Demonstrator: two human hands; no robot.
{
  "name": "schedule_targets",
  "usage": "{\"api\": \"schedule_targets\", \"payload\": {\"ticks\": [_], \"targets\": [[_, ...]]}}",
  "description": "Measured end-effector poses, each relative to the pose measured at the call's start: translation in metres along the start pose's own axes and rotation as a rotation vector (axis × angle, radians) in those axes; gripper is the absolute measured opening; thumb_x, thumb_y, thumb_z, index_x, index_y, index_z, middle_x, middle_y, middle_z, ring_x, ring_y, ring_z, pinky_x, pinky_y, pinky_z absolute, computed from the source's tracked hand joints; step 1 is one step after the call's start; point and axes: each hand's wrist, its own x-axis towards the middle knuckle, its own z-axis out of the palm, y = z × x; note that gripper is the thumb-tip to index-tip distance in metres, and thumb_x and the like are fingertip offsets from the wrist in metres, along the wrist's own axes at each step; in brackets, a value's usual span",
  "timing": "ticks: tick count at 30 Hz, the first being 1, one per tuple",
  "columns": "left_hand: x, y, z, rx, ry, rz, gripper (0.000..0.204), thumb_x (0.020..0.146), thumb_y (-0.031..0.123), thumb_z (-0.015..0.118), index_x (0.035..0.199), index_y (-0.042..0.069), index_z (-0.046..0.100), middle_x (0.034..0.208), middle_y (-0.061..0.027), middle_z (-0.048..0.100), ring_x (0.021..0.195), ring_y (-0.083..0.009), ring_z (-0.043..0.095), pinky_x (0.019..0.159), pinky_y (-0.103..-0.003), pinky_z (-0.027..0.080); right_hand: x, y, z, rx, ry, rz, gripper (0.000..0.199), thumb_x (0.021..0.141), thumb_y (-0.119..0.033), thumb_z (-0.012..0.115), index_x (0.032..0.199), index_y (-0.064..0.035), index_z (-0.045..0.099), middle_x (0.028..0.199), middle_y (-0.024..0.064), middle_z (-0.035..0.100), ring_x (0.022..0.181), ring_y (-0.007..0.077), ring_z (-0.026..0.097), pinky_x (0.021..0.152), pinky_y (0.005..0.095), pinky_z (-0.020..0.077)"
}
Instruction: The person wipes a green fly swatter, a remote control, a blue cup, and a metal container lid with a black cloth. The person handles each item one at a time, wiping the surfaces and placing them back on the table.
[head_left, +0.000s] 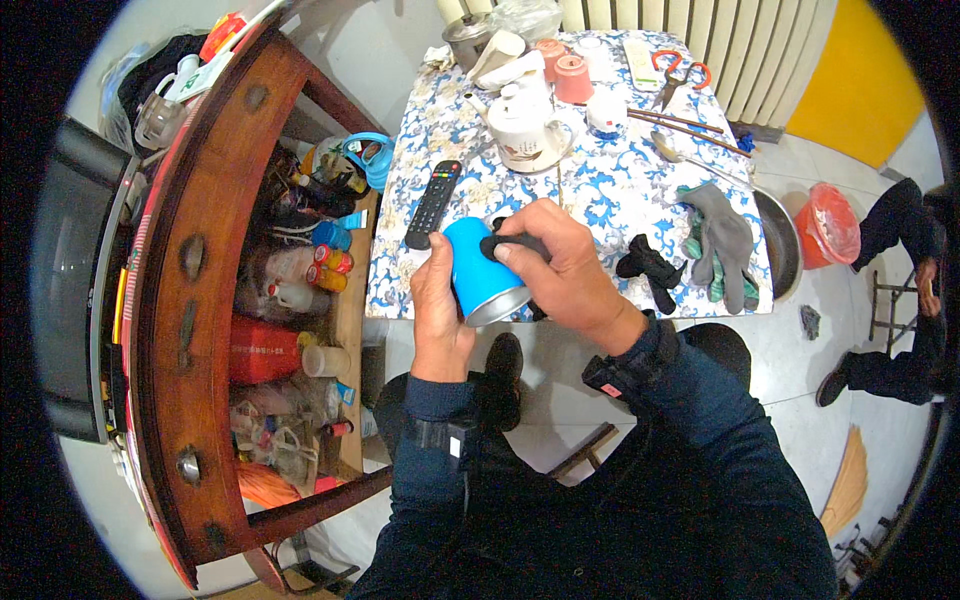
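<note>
My left hand [441, 315] is wrapped round the side of a bright blue cylindrical can [474, 264], which is tilted with its silvery rim toward me. Against the can's upper side, my right hand [572, 268] pinches a small black soft-looking piece [522, 244], whose kind I cannot make out. Both hands are just above the near edge of the table. A black remote control [434, 205] lies on the flowered tablecloth [620, 187], beyond my left hand. To the right of my right hand are a crumpled black cloth piece [653, 270] and grey-green work gloves [722, 245].
A white teapot [522, 125], pink cups [573, 79], red-handled scissors [680, 78] and chopsticks [680, 124] occupy the table's far half. A wooden cabinet [190, 330] with crowded shelves stands left. At right are a red bucket [828, 225] and another person's legs [890, 350].
</note>
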Motion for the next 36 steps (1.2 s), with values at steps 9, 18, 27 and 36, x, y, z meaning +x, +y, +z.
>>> {"api": "schedule_targets", "payload": {"ticks": [9,18,27,36], "targets": [[0.002,0.001,-0.007,-0.018,-0.079,0.091,0.051,0.116,0.05,0.063,0.126,0.0,0.073,0.114,-0.0097,0.076,0.097,-0.0168,0.074,0.084,-0.033,0.062,-0.005,-0.007,0.003,-0.079,-0.101,-0.255,0.017,0.09,-0.005,0.079,0.105,-0.0043,0.072,0.098,0.0167,0.062,0.095,0.0378,0.067,0.083,0.0462,0.0546],[-0.008,-0.004,-0.008,0.043,-0.177,0.117,0.054,0.113,0.048,0.069,0.134,-0.002,0.068,0.116,-0.0092,0.074,0.097,-0.0169,0.074,0.085,-0.035,0.064,0.023,0.009,0.005,-0.125,0.064,-0.152,0.014,0.089,-0.007,0.08,0.101,-0.0023,0.072,0.097,0.0173,0.065,0.091,0.039,0.069,0.081,0.0465,0.0558],[-0.01,0.003,-0.005,0.052,-0.188,0.2,0.055,0.114,0.051,0.065,0.132,-0.001,0.067,0.112,-0.0086,0.074,0.097,-0.0161,0.074,0.083,-0.032,0.063,0.018,0.001,0.002,-0.128,0.057,-0.21,0.013,0.09,-0.005,0.078,0.101,-0.0029,0.074,0.097,0.0179,0.065,0.093,0.0372,0.067,0.082,0.0452,0.0548],[0.0,-0.003,-0.019,0.083,-0.113,0.249,0.043,0.115,0.046,0.065,0.12,0.003,0.07,0.107,-0.002,0.07,0.094,-0.0114,0.067,0.083,-0.031,0.057,0.004,-0.011,0.006,-0.12,-0.172,-0.323,0.015,0.089,-0.007,0.08,0.1,-0.006,0.069,0.099,0.0155,0.058,0.087,0.0381,0.067,0.076,0.048,0.0554]]}}
